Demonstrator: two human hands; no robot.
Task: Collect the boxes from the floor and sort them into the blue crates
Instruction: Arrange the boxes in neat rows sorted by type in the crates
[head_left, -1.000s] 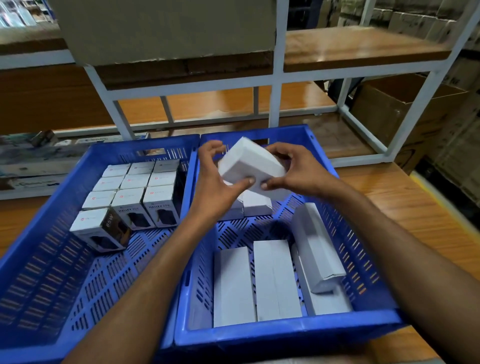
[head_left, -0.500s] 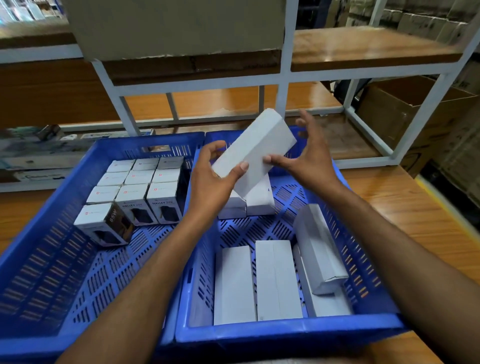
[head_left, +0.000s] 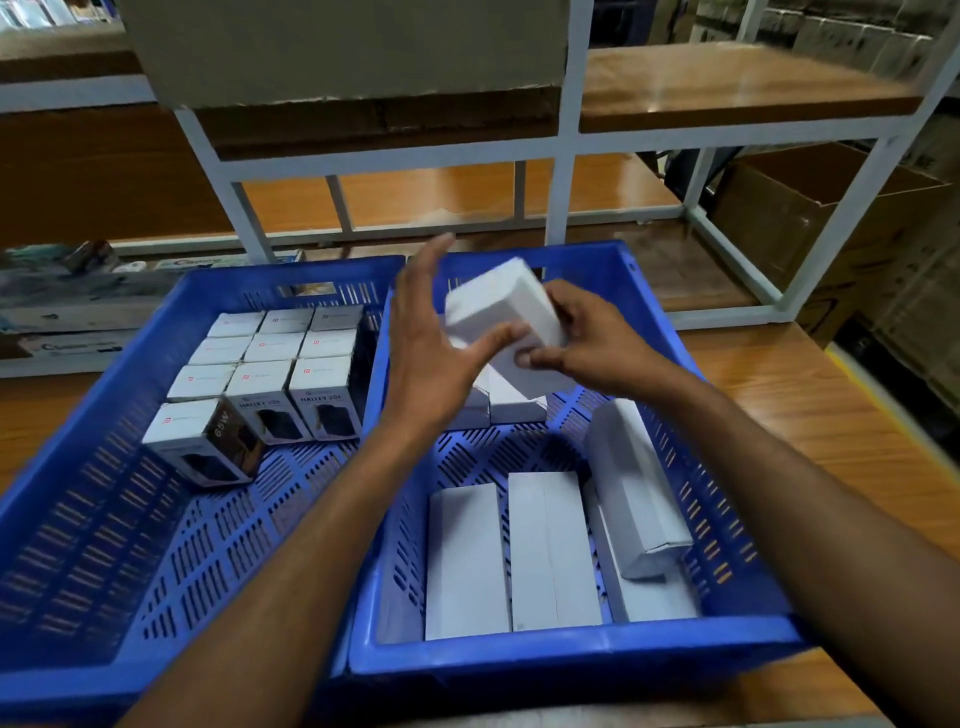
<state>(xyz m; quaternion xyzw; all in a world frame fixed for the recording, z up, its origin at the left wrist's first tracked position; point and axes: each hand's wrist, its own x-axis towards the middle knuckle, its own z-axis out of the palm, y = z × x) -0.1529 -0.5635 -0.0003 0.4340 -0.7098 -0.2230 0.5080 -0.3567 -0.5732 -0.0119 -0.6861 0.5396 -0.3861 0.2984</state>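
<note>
Two blue crates stand side by side on a wooden table. My right hand (head_left: 592, 348) grips a plain white box (head_left: 498, 306), tilted above the far end of the right crate (head_left: 571, 657). My left hand (head_left: 431, 358) is beside it with fingers straight up and only the thumb touching the box's front face. Below the held box stand two white boxes (head_left: 517, 402). Nearer me in that crate lie flat white boxes (head_left: 553, 551), and another one (head_left: 634, 493) leans against the right wall. The left crate (head_left: 104, 374) holds several black-and-white printed boxes (head_left: 280, 369) in rows.
A white metal shelf frame (head_left: 563, 171) with wooden boards rises just behind the crates. An open cardboard carton (head_left: 831, 218) sits on the floor at the right. Flat packages (head_left: 78, 306) lie on a low surface at the left. The table edge (head_left: 841, 374) runs along the right.
The white box has come down from its raised, long tilt toward the far end of the right crate. My left fingers have straightened off it, while the right hand has closed round it.
</note>
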